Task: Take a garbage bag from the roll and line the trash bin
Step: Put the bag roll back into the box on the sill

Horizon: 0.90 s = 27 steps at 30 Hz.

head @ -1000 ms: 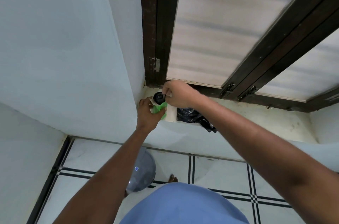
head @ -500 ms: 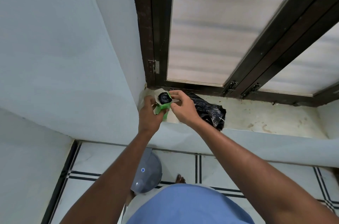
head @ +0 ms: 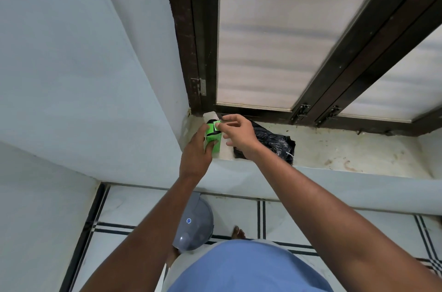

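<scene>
Fingers of our left hand (head: 195, 159) grip the green bag-roll box (head: 212, 138); our right hand (head: 235, 134) pinches its flap on the sill (head: 346, 150).

2 hands (head: 196, 155), 1 green box (head: 212, 140), 1 black bag (head: 272, 141), 1 grey bin (head: 195, 224).

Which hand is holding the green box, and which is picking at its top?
The left hand grips the green box from below. The right hand pinches the flap at its top.
</scene>
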Each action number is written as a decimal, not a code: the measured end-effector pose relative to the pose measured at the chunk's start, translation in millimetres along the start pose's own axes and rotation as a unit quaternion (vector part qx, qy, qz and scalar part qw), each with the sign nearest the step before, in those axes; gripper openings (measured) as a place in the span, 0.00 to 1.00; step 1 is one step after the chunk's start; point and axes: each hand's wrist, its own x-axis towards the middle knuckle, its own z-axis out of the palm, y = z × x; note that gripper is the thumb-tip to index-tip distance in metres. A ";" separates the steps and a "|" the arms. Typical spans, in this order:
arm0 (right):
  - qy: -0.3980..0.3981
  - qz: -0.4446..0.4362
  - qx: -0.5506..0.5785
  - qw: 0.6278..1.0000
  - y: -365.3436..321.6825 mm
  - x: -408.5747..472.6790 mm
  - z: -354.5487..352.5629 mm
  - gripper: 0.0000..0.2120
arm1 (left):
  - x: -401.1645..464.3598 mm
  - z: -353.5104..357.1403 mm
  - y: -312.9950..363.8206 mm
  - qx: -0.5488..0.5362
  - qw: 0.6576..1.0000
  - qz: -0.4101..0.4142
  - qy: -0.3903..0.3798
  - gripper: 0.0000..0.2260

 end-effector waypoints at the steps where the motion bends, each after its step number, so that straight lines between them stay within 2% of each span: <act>1: -0.019 0.008 -0.008 1.000 -1.7 1.8 -1.7 0.21 | -1.1 -1.0 -0.7 0.031 1.000 0.006 -0.001 0.22; 3: -0.072 0.010 -0.034 0.997 -5.5 4.5 -5.9 0.26 | -2.6 -3.9 -1.4 0.088 0.996 0.012 -0.008 0.22; 7: -0.145 -0.026 -0.097 0.984 -9.4 10.0 -14.4 0.25 | -2.4 -5.8 -4.6 0.197 0.978 0.057 -0.024 0.23; 10: -0.146 -0.026 -0.102 0.984 -11.5 15.2 -17.2 0.27 | -2.6 -5.3 -1.7 0.240 0.967 0.081 -0.022 0.23; 15: -0.089 -0.088 -0.113 0.986 -10.6 22.6 -19.3 0.18 | 5.2 -5.7 3.4 0.240 0.967 0.087 -0.012 0.24; 19: -0.060 -0.045 -0.061 0.995 -15.6 26.6 -15.9 0.39 | 10.7 -8.8 7.8 0.224 0.971 0.076 -0.025 0.24; 20: -0.058 -0.050 -0.060 0.995 -15.0 29.4 -14.9 0.39 | 11.3 -9.6 8.8 0.215 0.974 0.066 -0.025 0.24; 23: -0.062 -0.094 -0.087 0.990 -16.1 27.9 -13.5 0.21 | 14.5 -9.4 9.9 0.162 0.986 0.032 -0.018 0.21; 27: -0.051 -0.106 -0.108 0.987 -15.5 26.2 -12.0 0.20 | 20.5 -8.0 12.6 0.092 0.996 0.006 0.011 0.19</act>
